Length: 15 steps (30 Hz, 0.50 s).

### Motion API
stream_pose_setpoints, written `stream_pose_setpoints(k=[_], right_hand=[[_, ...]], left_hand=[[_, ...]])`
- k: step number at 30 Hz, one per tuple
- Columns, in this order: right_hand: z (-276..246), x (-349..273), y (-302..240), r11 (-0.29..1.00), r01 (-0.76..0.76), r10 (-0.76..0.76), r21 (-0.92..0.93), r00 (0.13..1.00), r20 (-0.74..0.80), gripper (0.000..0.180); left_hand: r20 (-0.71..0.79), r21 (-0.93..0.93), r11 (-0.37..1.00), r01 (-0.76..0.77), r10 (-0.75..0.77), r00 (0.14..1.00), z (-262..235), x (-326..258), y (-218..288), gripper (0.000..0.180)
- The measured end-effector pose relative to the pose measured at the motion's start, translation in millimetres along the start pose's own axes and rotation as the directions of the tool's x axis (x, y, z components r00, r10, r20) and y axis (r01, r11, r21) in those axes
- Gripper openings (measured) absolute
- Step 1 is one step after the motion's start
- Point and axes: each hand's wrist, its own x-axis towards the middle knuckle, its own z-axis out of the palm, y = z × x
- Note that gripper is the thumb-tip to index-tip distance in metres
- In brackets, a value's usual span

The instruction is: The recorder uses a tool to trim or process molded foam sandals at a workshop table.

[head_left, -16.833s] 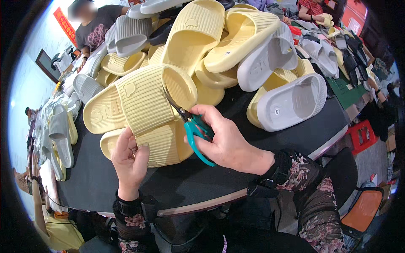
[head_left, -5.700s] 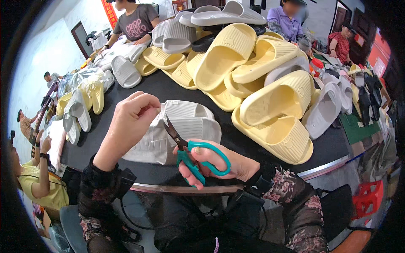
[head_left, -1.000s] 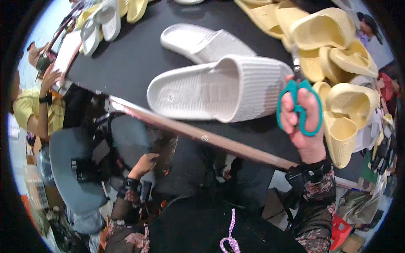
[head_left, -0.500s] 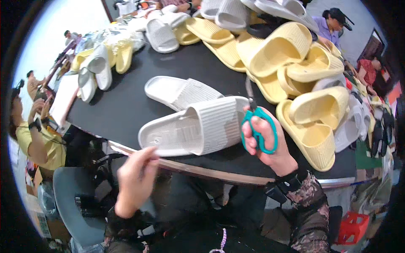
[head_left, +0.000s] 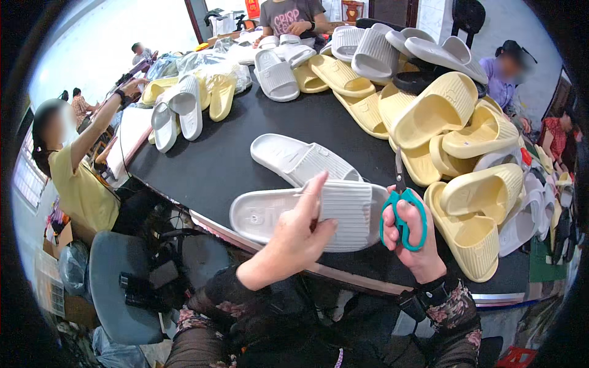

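Note:
A pale grey slide slipper (head_left: pixel 348 214) lies sole down along the table's near edge, its toe end to the right. My left hand (head_left: pixel 288 242) is over its opening by the strap edge, index finger stretched out and thumb apart, with nothing visibly held. It overlaps the slipper; contact is hard to tell. In my right hand (head_left: pixel 424 260) is a pair of scissors (head_left: pixel 400 178) with teal handles, fingers through the loops and blades pointing away from me. This hand is just right of the slipper's toe. Behind rests a matching grey slipper (head_left: pixel 279 154), set at an angle.
Yellow slippers (head_left: pixel 463 248) are heaped along the right of the black table (head_left: pixel 202 165), grey ones among them. More slippers (head_left: pixel 184 107) and clear plastic bags are at the far left. A chair (head_left: pixel 119 288) stands lower left. People sit around the table.
My left hand has moved right, from the grey slipper's heel end to its strap. My right hand still grips the scissors. The view has shifted, showing more of the table's far side.

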Motion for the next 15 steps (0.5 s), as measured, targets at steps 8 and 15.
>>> stream_pose_setpoints(k=[8,15], right_hand=[[-3,4,-3,0.999,-0.035,0.035,0.034,0.999,0.009,0.032],[-4,5,-5,0.998,-0.063,0.064,-0.027,0.998,0.022,0.031]], left_hand=[[0.09,-0.196,0.96,0.2,-0.186,0.978,-54,0,-5,0.075],[0.075,-0.201,0.913,0.354,-0.346,0.935,-66,19,-19,0.075]])
